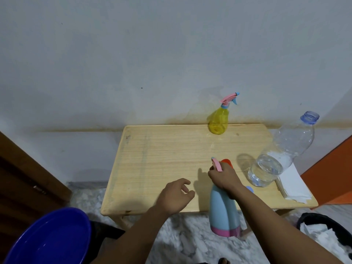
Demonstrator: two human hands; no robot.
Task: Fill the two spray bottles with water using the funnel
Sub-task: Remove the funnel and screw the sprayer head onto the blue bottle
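While the blue spray bottle (223, 210) is held up at the near edge of the wooden table (152, 159), its pink spray head (217, 164) is gripped by the right hand (223, 178), whose fingers are curled around the top of it. The body of this bottle, light blue with a pink band at the base, is seen just below the right hand and hangs in front of the table edge; whether its base rests on anything cannot be told. An orange object (227, 162), perhaps the funnel, is seen just behind the right hand, mostly hidden by it. The left hand (176, 195) is kept to the left of the bottle, near it but apart, with the fingers loosely curled and nothing held in them.

The yellow spray bottle (219, 121) is placed well beyond both hands, upright at the far edge of the table near the wall (152, 54), with its pink and blue spray head on. To the right of the right hand, a clear plastic water bottle (280, 153) without cap is standing, and some water is seen at its bottom. A stack of white tissues (293, 185) is laid just beside this bottle. A small blue cap (250, 189) is partly seen behind the right wrist. Near the left forearm, low at the left, a dark blue basin (47, 239) is found.
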